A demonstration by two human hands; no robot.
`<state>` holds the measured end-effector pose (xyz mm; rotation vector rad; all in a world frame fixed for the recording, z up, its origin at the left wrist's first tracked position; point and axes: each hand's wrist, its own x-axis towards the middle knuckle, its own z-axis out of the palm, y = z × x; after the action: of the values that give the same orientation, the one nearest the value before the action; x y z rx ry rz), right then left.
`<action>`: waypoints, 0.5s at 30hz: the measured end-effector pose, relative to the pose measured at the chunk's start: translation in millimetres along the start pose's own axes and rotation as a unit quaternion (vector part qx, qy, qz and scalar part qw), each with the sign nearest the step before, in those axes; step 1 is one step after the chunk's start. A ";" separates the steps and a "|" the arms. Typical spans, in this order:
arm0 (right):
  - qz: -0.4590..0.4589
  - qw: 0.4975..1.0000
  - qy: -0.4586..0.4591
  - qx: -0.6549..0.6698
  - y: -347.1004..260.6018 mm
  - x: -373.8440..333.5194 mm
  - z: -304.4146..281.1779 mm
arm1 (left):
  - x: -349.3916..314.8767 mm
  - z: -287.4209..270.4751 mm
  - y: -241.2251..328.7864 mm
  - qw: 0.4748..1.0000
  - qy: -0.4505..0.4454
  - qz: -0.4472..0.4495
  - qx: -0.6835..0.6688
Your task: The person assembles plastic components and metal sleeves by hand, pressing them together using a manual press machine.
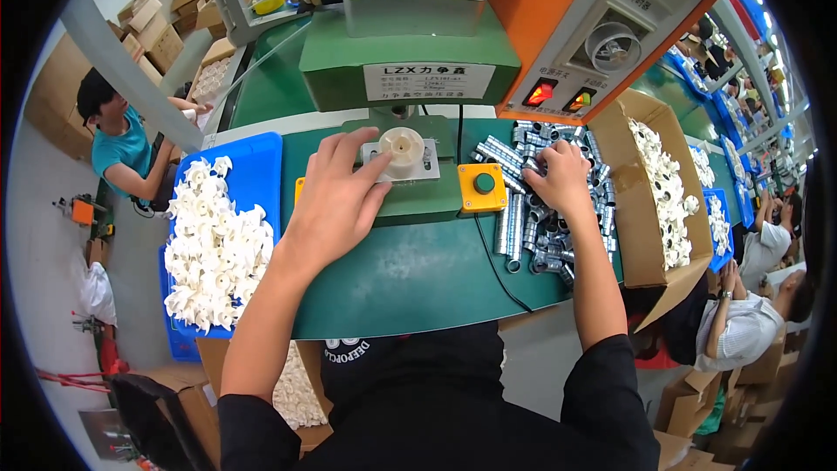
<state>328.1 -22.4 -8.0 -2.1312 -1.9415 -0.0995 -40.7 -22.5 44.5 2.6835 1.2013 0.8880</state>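
Observation:
A round, off-white plastic part (402, 153) sits on the metal plate (426, 166) of a green press. My left hand (334, 198) reaches in from the left with its fingers spread, the fingertips against the part's left edge. To the right, a pile of shiny metal rings (549, 240) lies on the green table, some lined up in tube-like rows. My right hand (562, 176) is over the pile's upper middle, thumb and fingers closed on a metal ring that they mostly hide.
The green press head (410, 61) hangs over the plate. A yellow box with a green button (483, 183) stands between my hands. A blue tray (268, 153) of white plastic parts is at left; a cardboard box (641, 235) of similar parts is at right. A black cable (499, 266) crosses the table.

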 end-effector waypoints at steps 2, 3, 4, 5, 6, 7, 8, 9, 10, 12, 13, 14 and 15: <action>-0.004 1.000 -0.020 0.003 2.4 4.9 -3.3 | -4.4 -3.2 0.8 0.999 0.013 -0.013 -0.026; -0.006 0.999 -0.041 0.009 3.0 6.6 -4.3 | -6.8 -4.7 1.1 0.999 0.015 -0.015 -0.025; -0.022 0.999 -0.032 0.019 4.2 6.1 -5.0 | -8.5 -5.5 2.0 0.999 0.015 -0.012 -0.031; -0.024 0.999 -0.032 0.019 7.2 5.9 -4.7 | -10.0 -6.1 3.1 0.999 0.015 -0.009 -0.037; -0.037 0.999 -0.022 0.032 9.4 5.2 -4.4 | -11.6 -6.7 4.9 0.999 0.016 -0.010 -0.037; -0.050 0.998 -0.011 0.045 10.4 4.5 -4.0 | -12.7 -7.3 7.2 0.999 0.018 -0.005 -0.044; -0.056 0.997 -0.001 0.059 11.5 4.0 -5.1 | -13.7 -7.1 9.0 0.999 0.019 0.001 -0.050; -0.057 0.997 -0.001 0.059 11.0 4.1 -6.7 | -14.6 -7.0 10.6 0.999 0.020 0.000 -0.050; -0.056 0.996 -0.002 0.073 10.8 4.5 -7.8 | -15.4 -6.6 12.1 0.999 0.022 0.008 -0.050; -0.067 0.994 0.007 0.089 9.0 5.3 -9.7 | -16.9 -4.3 14.7 0.998 0.024 0.016 -0.049; -0.068 0.994 0.008 0.088 9.3 5.9 -9.3 | -18.1 -2.1 15.8 0.998 0.018 0.016 -0.061; -0.074 0.992 0.020 0.101 9.7 6.6 -8.0 | -19.0 -0.1 16.6 0.997 0.011 0.016 -0.072; -0.079 0.990 0.032 0.114 10.5 6.9 -6.9 | -19.5 2.1 17.2 0.997 0.012 0.016 -0.073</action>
<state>340.0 -18.2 -1.3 -1.8081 -1.9785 0.0245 -38.4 -47.8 38.4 2.5904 1.0575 0.9738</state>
